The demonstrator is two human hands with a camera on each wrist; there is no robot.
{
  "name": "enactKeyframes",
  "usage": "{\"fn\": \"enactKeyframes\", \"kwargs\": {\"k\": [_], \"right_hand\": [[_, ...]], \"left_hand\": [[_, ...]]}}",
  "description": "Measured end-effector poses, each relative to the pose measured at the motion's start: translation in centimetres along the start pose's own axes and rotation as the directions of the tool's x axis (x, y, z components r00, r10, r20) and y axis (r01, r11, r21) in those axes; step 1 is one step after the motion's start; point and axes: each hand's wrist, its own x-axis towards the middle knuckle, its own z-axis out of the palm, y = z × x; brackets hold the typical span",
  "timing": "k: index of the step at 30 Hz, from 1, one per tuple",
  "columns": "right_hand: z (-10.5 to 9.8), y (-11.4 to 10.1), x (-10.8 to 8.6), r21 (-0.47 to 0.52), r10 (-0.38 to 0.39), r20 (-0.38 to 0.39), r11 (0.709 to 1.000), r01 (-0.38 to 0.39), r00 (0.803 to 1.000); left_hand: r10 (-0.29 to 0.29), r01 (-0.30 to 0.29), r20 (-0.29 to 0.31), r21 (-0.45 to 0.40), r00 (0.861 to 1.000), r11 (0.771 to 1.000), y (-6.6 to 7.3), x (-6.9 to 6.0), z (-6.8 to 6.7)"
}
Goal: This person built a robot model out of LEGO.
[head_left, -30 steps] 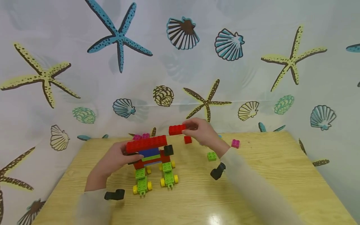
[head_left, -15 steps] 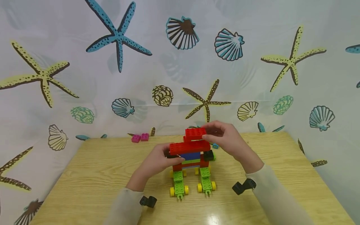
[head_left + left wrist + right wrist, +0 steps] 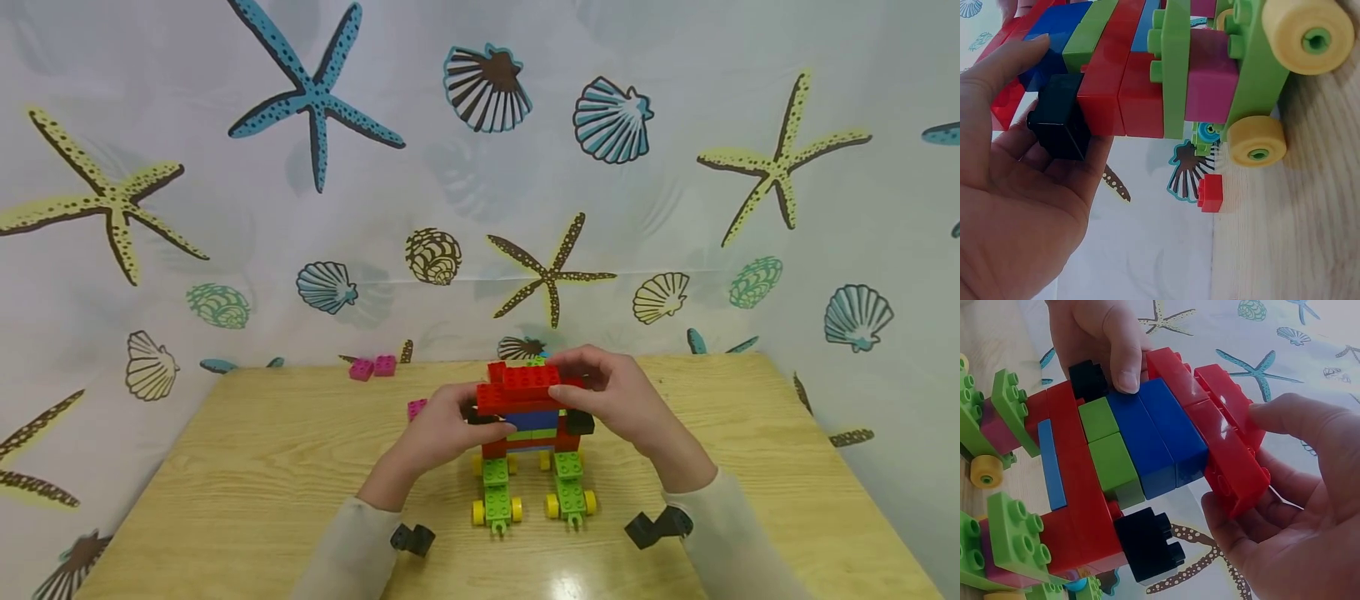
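Note:
A toy vehicle of building bricks stands centrally in the head view, with blue bricks [image 3: 532, 419] in its body, black side bricks [image 3: 1147, 544], green wheel bases [image 3: 497, 496] and yellow wheels [image 3: 1258, 142]. My left hand [image 3: 438, 437] grips its left end, thumb on the blue part and fingers behind the black brick [image 3: 1059, 117]. Along the top runs a red layer [image 3: 1225, 450]. My right hand [image 3: 622, 400] pinches a red brick [image 3: 530, 379] over that layer; in the right wrist view the brick [image 3: 1229, 403] lies slightly skewed against the studs. Whether it is fully seated, I cannot tell.
Two pink bricks [image 3: 372, 367] lie at the table's back edge. Another pink brick [image 3: 417, 408] is beside my left hand. Behind the vehicle are a small red brick [image 3: 1211, 193] and green pieces [image 3: 536, 362]. A patterned curtain [image 3: 450, 183] rises behind the wooden table [image 3: 262, 483].
My left hand has brought the vehicle rightward to mid-table. My right hand has moved right with the red brick, then lowered it onto the vehicle's red top.

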Motion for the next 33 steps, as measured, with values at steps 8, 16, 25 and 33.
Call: {"fn": "enactKeyframes", "kwargs": {"k": [8,16,25,33], "right_hand": [[-0.1,-0.1,-0.1,-0.028,-0.019,-0.006,0.999,0.019,1.0],[-0.1,0.2,-0.1,-0.042,-0.039,0.007,0.998,0.039,0.999],[-0.2,0.3,-0.2,-0.026,-0.038,0.016,0.999,0.038,0.999],[-0.2,0.3,-0.2,0.034,-0.009,0.035,0.999,0.008,0.999]], "left_hand": [[0.051,-0.051,0.004,-0.016,0.999,0.999,0.2,-0.1,0.0],[0.004,-0.011,-0.079,-0.094,0.997,0.996,0.8,-0.3,0.3],[0.123,-0.139,-0.276,-0.037,0.953,0.99,3.0,-1.0,1.0],[0.157,-0.176,-0.292,-0.042,0.943,0.983,3.3,-1.1,1.1]]}}
